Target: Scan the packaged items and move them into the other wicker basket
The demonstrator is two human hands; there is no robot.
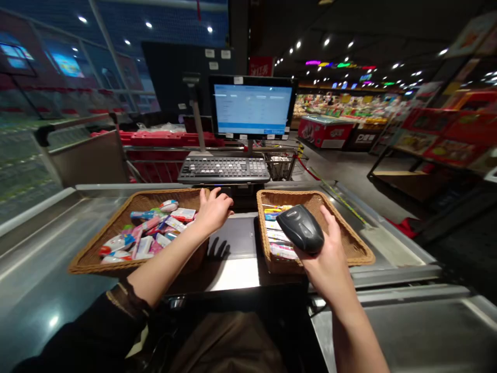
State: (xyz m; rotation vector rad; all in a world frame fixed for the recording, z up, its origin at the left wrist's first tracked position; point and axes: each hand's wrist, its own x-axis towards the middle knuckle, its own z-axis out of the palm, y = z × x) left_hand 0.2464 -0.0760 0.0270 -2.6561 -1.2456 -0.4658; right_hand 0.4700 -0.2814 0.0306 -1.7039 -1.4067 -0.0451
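My right hand (328, 259) grips a black handheld barcode scanner (301, 228) above the right wicker basket (359, 254). Its head points up and to the left, and its handle is hidden in my palm. Several packaged items (281, 250) lie in a row along that basket's left side, partly covered by the scanner. Over the inner edge of the left wicker basket (83, 263), my left hand (215, 211) hovers with loosely bent fingers apart and nothing visible in them. That basket holds a jumble of small colourful packages and tubes (151, 230).
Behind the baskets stand a keyboard (224, 168) and a lit monitor (253, 109). The metal counter (31, 300) runs along both sides. Shopping carts (281, 163) are beyond it, and a red display rack (438, 134) stands to the right.
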